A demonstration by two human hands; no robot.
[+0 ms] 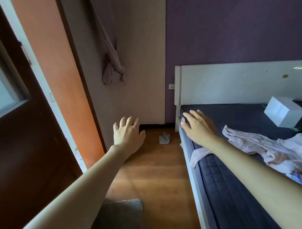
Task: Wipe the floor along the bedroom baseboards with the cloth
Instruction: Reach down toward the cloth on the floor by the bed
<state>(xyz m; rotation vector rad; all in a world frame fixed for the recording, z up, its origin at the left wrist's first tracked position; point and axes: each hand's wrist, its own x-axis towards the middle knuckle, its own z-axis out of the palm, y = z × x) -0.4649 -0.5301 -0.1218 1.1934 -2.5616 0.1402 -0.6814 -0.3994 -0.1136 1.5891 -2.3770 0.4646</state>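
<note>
Both arms reach forward into the gap between the door and the bed. The left hand [127, 133] is held in the air above the floor [152, 172], its fingers [128, 120] spread and nearly straight, released and holding nothing. The right hand [197, 126] is stretched out over the near corner of the mattress [233, 180], fingers likewise straight and loose, gripping nothing; whether its fingertips actually touch the bed edge or hover just above it is hard to tell from this angle. A small pale object sits just beside the right fingertips, too small to identify.

The cloth [164, 138] lies crumpled on the wooden floor near the corner, just in front of the dark baseboard [153, 125], between the two hands and apart from both.

On the mattress, a pink garment [273, 150] lies partly under the right forearm, and a white box [284, 113] stands near the white headboard [245, 84]. A knotted curtain [113, 69] hangs against the wall. A grey mat [126, 206] lies on the floor, partly hidden by the left forearm. The brown door [19, 143] is cut off at the left edge.
</note>
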